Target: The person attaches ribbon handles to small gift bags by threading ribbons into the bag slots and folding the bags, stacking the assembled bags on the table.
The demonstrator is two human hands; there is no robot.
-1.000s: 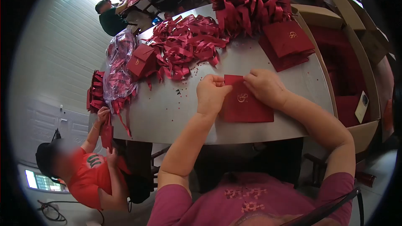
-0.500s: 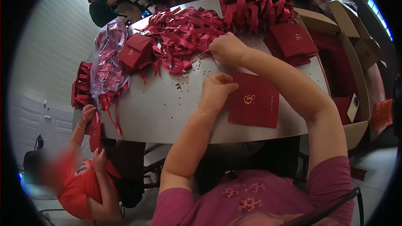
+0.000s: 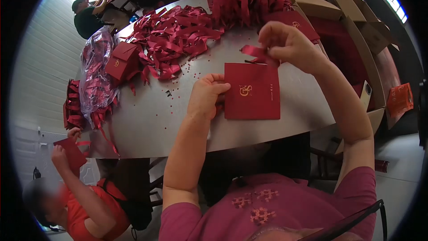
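In my left hand (image 3: 206,94), thumb on the front and fingers behind, is the left edge of a flat dark-red paper gift bag (image 3: 252,102) with a gold monogram and small print. My right hand (image 3: 290,47) pinches a red satin ribbon (image 3: 253,51) just above the bag's top edge, and one end of the ribbon points left. Beyond the hands lies a loose heap of red ribbons (image 3: 178,35). Behind my right hand, partly hidden by it, is a stack of red bags (image 3: 303,24).
A row of bags with ribbon handles (image 3: 247,2) stands at the back. On the left are a clear plastic bag of ribbons (image 3: 96,71) and a folded red bag (image 3: 121,60). Cardboard boxes (image 3: 374,69) flank the right. A person in red (image 3: 96,205) handles another bag.
My right hand has come back from the ribbon heap with a ribbon. My left hand now grips the bag's left edge. The view has shifted, and the person in red has turned their bag.
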